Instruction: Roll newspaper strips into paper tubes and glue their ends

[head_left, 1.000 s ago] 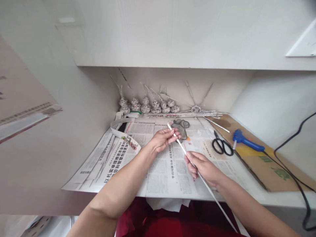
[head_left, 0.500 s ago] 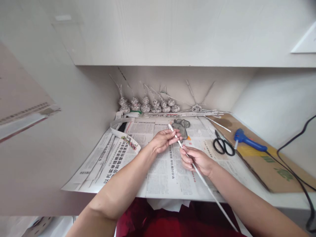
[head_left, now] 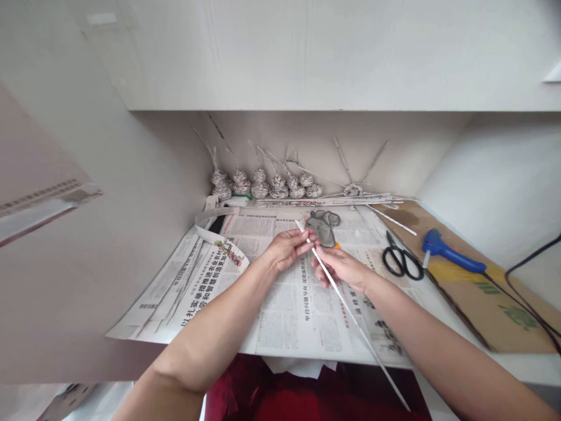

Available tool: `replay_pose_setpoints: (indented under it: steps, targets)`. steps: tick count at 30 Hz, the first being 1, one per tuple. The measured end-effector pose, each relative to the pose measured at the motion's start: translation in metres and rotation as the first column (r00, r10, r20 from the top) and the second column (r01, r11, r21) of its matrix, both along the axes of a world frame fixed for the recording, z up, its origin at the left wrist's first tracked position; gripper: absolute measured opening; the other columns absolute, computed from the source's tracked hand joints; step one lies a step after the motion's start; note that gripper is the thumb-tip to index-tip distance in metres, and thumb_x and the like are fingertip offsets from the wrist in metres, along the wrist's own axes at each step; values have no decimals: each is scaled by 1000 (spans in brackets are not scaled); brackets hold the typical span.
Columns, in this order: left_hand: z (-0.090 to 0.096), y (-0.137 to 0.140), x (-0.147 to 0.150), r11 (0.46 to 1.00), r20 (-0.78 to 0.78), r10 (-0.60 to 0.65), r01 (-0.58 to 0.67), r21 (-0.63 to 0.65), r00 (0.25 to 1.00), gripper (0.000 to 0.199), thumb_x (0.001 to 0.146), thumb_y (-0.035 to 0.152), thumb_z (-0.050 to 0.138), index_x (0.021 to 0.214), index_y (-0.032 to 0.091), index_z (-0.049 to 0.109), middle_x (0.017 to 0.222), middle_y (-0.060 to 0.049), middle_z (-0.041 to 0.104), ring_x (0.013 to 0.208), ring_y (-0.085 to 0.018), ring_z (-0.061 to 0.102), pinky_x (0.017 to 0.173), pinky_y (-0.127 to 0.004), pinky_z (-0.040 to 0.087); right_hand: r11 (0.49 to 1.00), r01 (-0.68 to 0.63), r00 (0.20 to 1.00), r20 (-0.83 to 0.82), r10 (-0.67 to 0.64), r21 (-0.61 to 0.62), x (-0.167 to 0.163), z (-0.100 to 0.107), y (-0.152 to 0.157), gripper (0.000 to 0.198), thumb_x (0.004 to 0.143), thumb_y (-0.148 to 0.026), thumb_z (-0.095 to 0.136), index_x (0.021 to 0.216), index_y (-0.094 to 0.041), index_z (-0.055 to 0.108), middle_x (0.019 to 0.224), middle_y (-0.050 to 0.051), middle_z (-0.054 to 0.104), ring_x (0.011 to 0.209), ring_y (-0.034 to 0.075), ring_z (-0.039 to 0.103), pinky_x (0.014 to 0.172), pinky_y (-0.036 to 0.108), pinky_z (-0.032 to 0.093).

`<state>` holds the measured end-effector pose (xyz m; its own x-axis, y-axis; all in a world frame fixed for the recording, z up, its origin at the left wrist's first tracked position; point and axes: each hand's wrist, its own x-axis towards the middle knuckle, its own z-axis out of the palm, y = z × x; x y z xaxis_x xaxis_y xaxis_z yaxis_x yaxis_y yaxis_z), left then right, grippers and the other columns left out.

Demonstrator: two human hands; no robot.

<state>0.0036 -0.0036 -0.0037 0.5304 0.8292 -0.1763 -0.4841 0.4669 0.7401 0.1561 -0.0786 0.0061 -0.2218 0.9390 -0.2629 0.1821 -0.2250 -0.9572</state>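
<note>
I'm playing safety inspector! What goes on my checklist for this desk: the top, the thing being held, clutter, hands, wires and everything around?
Surface: white desk, partly covered with newspaper.
Thing in hand: rolled-paper stick, slanting down past the desk's front edge.
Clutter: scissors; blue glue gun on cardboard; gray flat item, unclear what.
Hands: left hand grips the stick near its upper end; right hand is just below, grip unclear.
Cables: black cord at the right, beside the glue gun.
Surroundings: woven paper gourds and loose paper sticks at the back; pale panel overhead.
Spills: nothing seen.
</note>
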Motion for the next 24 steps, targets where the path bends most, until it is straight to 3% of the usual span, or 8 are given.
replay_pose_setpoints:
  steps: [2, 4, 6, 8, 16, 20, 24]
  targets:
    - [-3, 1, 1, 1000, -13, 23, -23, -3, 1000, 11, 80, 3, 56, 82, 4, 67, 79, -11, 68, 75, -14, 66, 80, -25, 54, 952, 147, 957, 205, -206, 268, 0, 5, 9, 42, 78, -61, 49, 84, -20, 54, 73, 3, 63, 61, 14, 58, 53, 26, 43]
    - [-6, 1, 2, 1000, -28, 30, -30, -1, 999, 11, 79, 2, 57, 80, 4, 67, 81, -11, 69, 75, -14, 66, 80, -26, 54, 824, 201, 878, 275, -391, 530, -5, 11, 17, 35, 76, -54, 56, 88, -22, 57, 85, 4, 65, 74, 16, 59, 67, 29, 46]
    - [-7, 0, 4, 1000, -39, 10, -9, 16, 999, 11, 78, 1, 58, 82, 5, 68, 85, -13, 69, 77, -14, 66, 79, -26, 54, 742, 175, 844, 289, -451, 647, -11, 13, 23, 31, 74, -49, 60, 89, -22, 59, 88, 4, 65, 80, 18, 59, 74, 31, 45]
    - [-7, -3, 5, 999, -37, -26, 28, 41, 999, 14, 76, 1, 59, 85, 5, 68, 90, -13, 69, 80, -15, 66, 78, -25, 54, 709, 167, 831, 289, -475, 686, -17, 12, 28, 26, 74, -45, 61, 86, -21, 60, 88, 4, 65, 79, 18, 59, 75, 32, 45]
    - [-7, -11, 10, 997, -56, -73, 75, 29, 996, 14, 72, -1, 62, 84, 4, 66, 81, -10, 68, 75, -14, 66, 79, -27, 55, 765, 338, 899, 53, -435, 548, -10, -9, 38, 21, 74, -40, 61, 74, -19, 61, 71, 1, 64, 65, 15, 57, 60, 26, 46]
    - [-5, -13, 11, 1000, -41, -24, 24, 12, 999, 17, 71, -2, 63, 84, 8, 60, 72, -6, 66, 71, -14, 66, 75, -27, 56, 769, 397, 890, -5, -456, 500, -8, -10, 39, 25, 69, -42, 66, 72, -18, 62, 70, 2, 64, 64, 15, 58, 57, 26, 46]
    - [-5, -14, 11, 999, -52, -26, 27, 19, 998, 18, 70, 0, 65, 84, 9, 56, 75, -7, 66, 74, -16, 67, 74, -28, 56, 829, 487, 873, -193, -448, 276, -11, -6, 38, 28, 61, -42, 72, 66, -17, 59, 56, -1, 58, 50, 12, 54, 47, 24, 44]
